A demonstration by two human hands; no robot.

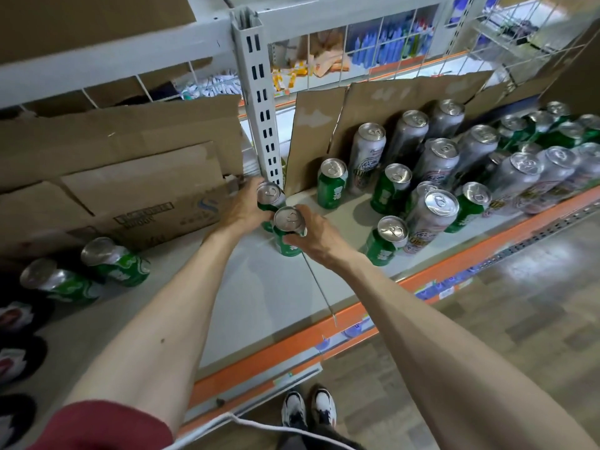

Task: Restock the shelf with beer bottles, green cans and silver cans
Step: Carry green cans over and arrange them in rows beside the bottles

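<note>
Both hands are loaded. The left hand [245,207] wraps a squat green aluminium can with a silver lid [270,194], fingers curled round its far side. The right hand [319,233] grips a second green can [288,224] of the same kind from its right, fingers and thumb closed on the wall just under the rim. The two cans sit close together between the hands, the left-hand one just behind the other. Both are upright and low over the pale grey shelf board [269,293]; I cannot tell whether their bases touch it. Judgement: this is the green-can step, mid-placement. The next move calls for seating both cans flat on the bare board under the hands, then opening the fingers straight off so neither can tips. Right of the right hand, more standing green cans [331,185] are mixed with tall silver cans [368,154], so the row there is partly filled. Just behind the left hand rises a white slotted upright post [259,125], with brown cardboard sheets [389,102] lining the back. Well left of the left hand, two green cans lying on their sides [113,264] rest near a brown cardboard box [146,203]. Dark round shapes sit at the far left edge; I cannot tell if they are bottles.
</note>
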